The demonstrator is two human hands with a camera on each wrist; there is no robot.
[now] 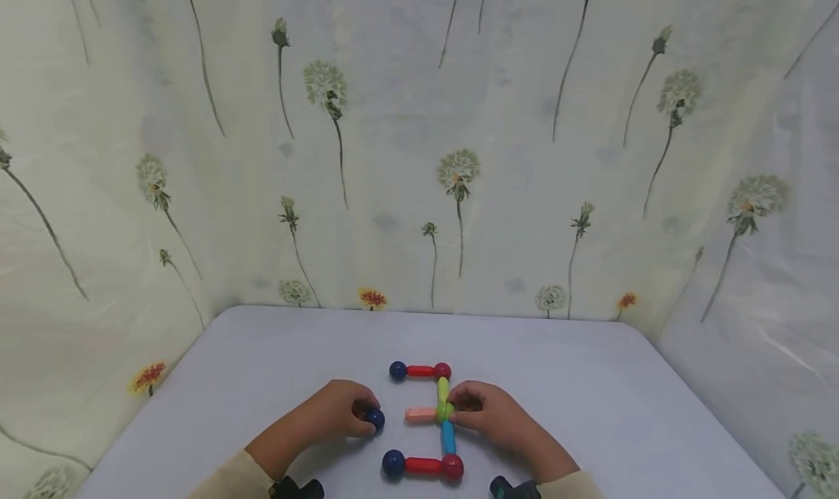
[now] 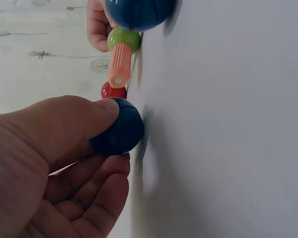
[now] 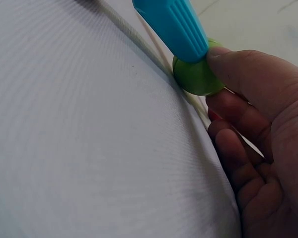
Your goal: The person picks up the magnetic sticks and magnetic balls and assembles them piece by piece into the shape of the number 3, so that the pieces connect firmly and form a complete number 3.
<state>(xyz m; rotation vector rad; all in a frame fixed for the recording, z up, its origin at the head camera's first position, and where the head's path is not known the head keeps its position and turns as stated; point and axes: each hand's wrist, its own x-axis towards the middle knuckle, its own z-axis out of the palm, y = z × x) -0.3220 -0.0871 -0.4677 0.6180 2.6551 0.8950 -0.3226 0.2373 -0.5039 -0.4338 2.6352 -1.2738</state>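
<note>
My left hand (image 1: 343, 409) pinches a dark blue ball (image 2: 120, 130) between thumb and fingers, close over the table. A short gap separates that ball from the free end of a salmon-pink stick (image 1: 420, 416). This stick joins a green ball (image 3: 198, 74), which my right hand (image 1: 491, 415) pinches between thumb and fingers. From the green ball a yellow-green stick (image 1: 443, 390) runs up to a red ball (image 1: 442, 371), and a light blue stick (image 1: 448, 438) runs down to another red ball (image 1: 452, 467).
Red sticks (image 1: 420, 371) lead left from both red balls, ending in a far dark blue ball (image 1: 398, 371) and a near dark blue ball (image 1: 393, 464). The white table (image 1: 557, 368) meets a flower-printed curtain (image 1: 393, 156) behind it.
</note>
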